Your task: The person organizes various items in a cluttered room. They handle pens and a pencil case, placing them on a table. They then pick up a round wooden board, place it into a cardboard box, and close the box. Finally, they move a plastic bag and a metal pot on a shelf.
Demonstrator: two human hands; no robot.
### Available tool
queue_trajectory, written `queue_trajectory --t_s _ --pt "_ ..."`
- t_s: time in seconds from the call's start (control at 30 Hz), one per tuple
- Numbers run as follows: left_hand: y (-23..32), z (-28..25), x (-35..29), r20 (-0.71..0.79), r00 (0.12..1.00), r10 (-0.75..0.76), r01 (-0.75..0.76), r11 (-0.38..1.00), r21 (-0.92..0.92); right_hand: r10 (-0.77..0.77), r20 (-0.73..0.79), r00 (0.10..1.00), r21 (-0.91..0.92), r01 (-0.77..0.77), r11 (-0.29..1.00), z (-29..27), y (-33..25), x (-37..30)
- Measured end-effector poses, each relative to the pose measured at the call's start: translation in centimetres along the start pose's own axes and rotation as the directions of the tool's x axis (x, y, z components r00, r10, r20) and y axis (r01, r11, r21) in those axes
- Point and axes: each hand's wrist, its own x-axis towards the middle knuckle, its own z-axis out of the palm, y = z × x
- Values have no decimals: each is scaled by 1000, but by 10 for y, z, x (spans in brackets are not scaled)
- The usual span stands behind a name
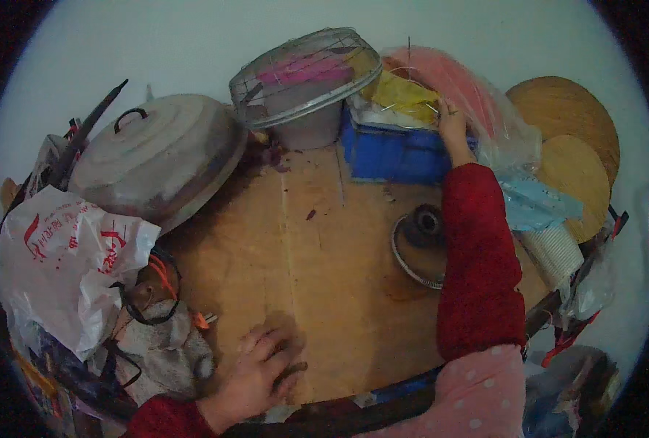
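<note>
My left hand [255, 372] rests on the wooden table [288, 255] near its front edge, fingers apart and a little bent, with nothing in it. My right hand [453, 128] is stretched to the back right, over the right end of a blue plastic box [393, 152]. Its fingers are closed beside a yellow bag or cloth [406, 98] and a thin pale strip on top of the box. What they grip is too small and dim to make out. Behind that hand lies a pinkish-red bundle in clear plastic [459, 84].
A large metal lid [160, 157] and a white plastic bag [76, 263] stand at left, with a grey cloth [165, 347] nearer. A mesh-covered basin [306, 80] sits at the back. Beside my right forearm are a dark round object [420, 223] and a ring. Round wooden boards [569, 117] lean at right.
</note>
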Motion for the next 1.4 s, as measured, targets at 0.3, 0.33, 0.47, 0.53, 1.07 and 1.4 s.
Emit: queue_trajectory --t_s 0.3,0.33,0.47,0.53,1.07,1.4 --pt "4 -1 4 -35 999 -25 23 998 -59 -25 322 946 -601 225 767 -31 20 7" --pt "3 0 3 -43 999 -29 26 998 -57 28 336 941 -721 238 650 -31 13 1" --pt "2 -4 -2 41 997 -64 63 998 11 239 295 925 -670 22 742 -20 -7 -16" --pt "-2 2 4 41 999 1 -1 1000 -13 89 469 879 -391 117 913 -68 45 17" --pt "-1 9 3 -45 999 8 -12 995 -102 -362 178 915 -191 393 900 -76 -134 -34" --pt "2 19 2 -93 991 97 -102 993 -55 -332 939 87 269 415 869 72 -239 -191"
